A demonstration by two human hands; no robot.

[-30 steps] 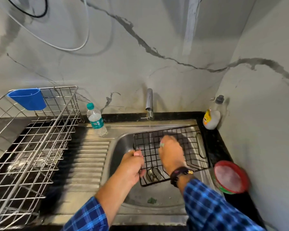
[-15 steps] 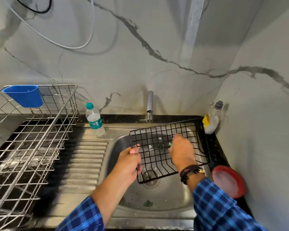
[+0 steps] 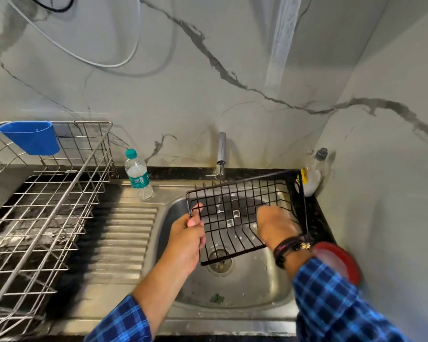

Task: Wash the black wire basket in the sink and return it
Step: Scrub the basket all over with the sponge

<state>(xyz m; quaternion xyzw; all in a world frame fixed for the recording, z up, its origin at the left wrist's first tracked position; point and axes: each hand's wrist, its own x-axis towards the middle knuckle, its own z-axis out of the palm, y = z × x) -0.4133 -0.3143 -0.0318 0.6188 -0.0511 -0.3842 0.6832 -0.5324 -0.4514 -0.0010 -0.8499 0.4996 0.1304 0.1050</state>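
Head view: we're holding the basket over the sink, left hand gripping its rim, right hand inside, grip unclear.

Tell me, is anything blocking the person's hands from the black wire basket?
Nothing visible. The left hand grips the left rim of the black wire basket, and the right hand reaches inside it, above the sink.
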